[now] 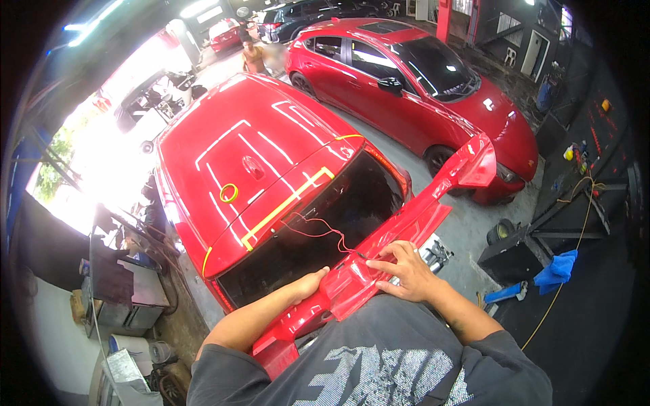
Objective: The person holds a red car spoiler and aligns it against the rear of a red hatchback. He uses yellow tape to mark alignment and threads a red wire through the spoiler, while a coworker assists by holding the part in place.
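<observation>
A glossy red car spoiler (355, 283) lies slantwise across the front of my body, its far end reaching up to the right. My left hand (310, 284) is closed on its car-side edge, with the thumb showing and the other fingers hidden. My right hand (408, 272) grips the middle, bent fingers and thumb against the red surface. Beside its fingertips, a thin red wire (336, 233) ends in a dark piece at the spoiler. The wire loops over the dark rear window (325, 220) toward the roof edge of a red car (223, 145).
Yellow tape (288, 208) marks the roof's rear edge, and a yellow-green tape roll (229, 193) lies on the roof. Another red car (379, 88) stands to the right. A person (254, 57) is beyond the cars. A blue cloth (556, 272) hangs at right; a metal cabinet (128, 308) stands left.
</observation>
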Demonstrator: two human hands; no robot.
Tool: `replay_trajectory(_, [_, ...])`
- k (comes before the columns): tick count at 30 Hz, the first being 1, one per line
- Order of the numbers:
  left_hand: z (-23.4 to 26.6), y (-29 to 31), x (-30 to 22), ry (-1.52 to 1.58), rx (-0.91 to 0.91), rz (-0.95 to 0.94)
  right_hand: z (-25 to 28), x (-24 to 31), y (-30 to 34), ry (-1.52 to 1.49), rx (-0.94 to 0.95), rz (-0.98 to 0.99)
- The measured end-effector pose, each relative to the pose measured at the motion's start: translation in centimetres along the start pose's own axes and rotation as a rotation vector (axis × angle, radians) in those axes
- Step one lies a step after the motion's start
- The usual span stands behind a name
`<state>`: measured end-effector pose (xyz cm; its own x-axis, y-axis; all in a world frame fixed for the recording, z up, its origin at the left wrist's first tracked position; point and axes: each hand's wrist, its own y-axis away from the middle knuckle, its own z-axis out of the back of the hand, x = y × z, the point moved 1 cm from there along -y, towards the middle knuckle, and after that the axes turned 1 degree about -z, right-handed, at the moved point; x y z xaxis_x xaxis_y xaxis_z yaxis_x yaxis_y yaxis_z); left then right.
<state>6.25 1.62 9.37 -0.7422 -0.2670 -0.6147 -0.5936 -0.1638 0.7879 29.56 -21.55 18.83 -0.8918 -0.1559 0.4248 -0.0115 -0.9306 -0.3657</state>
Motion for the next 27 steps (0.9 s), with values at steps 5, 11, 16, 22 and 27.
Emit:
replay_trajectory(5, [0.1, 0.2, 0.2, 0.020, 0.024, 0.024, -0.1, -0.2, -0.3, -0.002, -0.022, -0.074])
replay_trajectory(11, [0.8, -0.8, 1.3, 0.053, 0.053, 0.027, -0.7, 0.1, -0.5, 0.026, -0.079, -0.104])
replay_trajectory(16, [0.9, -1.5, 1.7, 0.008, 0.033, 0.002, -0.6, -0.4, -0.3, 0.087, -0.114, -0.103])
replay_trajectory(22, [0.2, -0.1, 1.4, 0.137, 0.035, 0.001, -4.4, -4.9, 4.0, -0.456, -0.620, -0.762])
replay_trajectory(27, [1.2, -1.8, 1.1, 0.183, 0.042, -0.089, -6.3, -4.3, 4.6, -1.410, -0.051, -1.061])
